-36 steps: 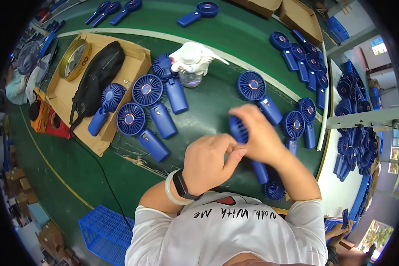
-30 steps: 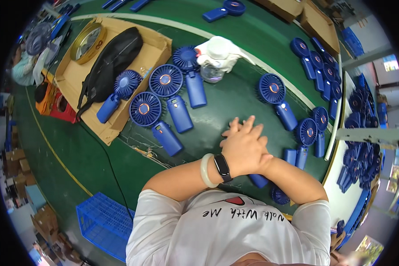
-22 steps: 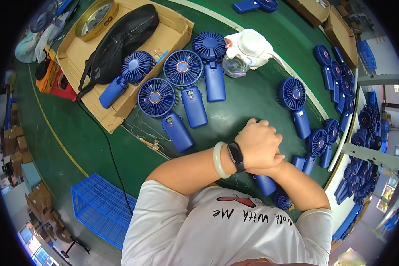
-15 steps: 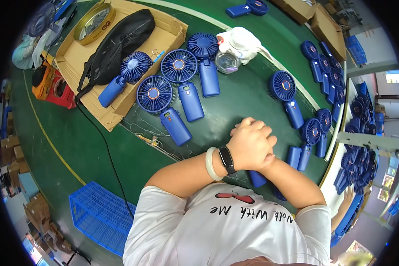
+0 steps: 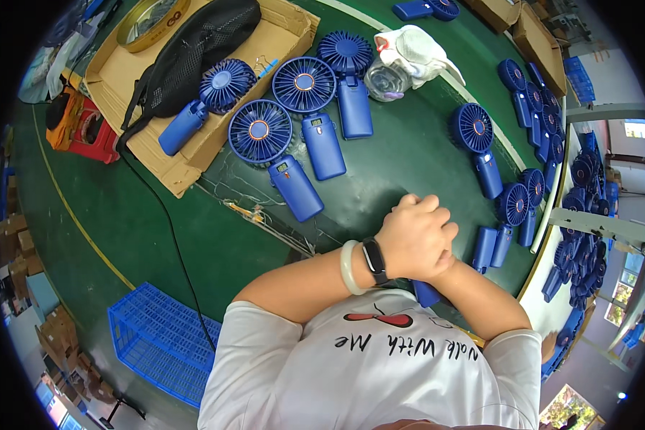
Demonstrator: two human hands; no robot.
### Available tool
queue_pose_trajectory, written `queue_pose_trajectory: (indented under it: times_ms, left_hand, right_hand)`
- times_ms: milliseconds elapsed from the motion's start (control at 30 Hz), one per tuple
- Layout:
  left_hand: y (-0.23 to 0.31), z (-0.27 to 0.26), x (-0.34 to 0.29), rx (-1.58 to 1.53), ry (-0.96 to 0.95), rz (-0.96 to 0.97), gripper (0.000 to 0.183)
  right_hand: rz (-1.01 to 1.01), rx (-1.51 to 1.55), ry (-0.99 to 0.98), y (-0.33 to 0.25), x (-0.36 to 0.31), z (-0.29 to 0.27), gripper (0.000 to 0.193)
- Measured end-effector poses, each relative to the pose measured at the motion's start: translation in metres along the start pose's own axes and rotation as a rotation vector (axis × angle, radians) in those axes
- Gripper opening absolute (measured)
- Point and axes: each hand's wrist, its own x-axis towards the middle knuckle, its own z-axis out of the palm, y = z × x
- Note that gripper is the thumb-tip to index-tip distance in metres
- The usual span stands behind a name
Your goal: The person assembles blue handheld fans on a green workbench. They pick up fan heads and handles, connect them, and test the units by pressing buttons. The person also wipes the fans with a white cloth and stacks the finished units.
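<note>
Left grip and right grip are clenched into each other, fingers laced, over the near side of the desk. From where I stand I see no fan held between them, though the palms are hidden, so I cannot tell whether anything small is inside. One blue fan is closest, showing just below the wrists and beside the shirt; the arms cover the rest of it. That one worries me most: it seems to lie near the edge, so a lowered forearm or a lean of the body could shove it off.

To the left, three fans lie close together, the nearest with its handle toward the ragged edge, where a sweeping elbow might catch it. Another fan lies in the carton, whose corner looks to overhang; a knock there could carry both down. Farther back sits a clear jar, which a careless reach might tip. On the right, a bunch of fans crowds together, so lifting one could scrape its neighbour.
</note>
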Motion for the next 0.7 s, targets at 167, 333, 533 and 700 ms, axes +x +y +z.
queue_pose_trajectory:
  times_ms: [167,333,533,700]
  left_hand:
    - [-0.001,0.001,-0.003,0.049,-0.042,0.023,0.024]
    - [-0.014,-0.008,0.01,-0.216,0.358,-0.108,0.04]
    - [0.02,-0.001,-0.005,-0.502,0.117,-0.179,0.064]
    - [0.031,-0.002,0.006,-0.471,0.09,-0.198,0.068]
  right_hand:
    - [-0.006,0.035,0.014,-0.003,0.001,-0.002,0.057]
    - [0.204,0.232,0.092,0.025,0.001,-0.044,0.053]
    - [0.593,1.835,0.797,0.058,-0.003,-0.077,0.049]
    - [0.542,1.957,0.809,0.046,-0.006,-0.083,0.048]
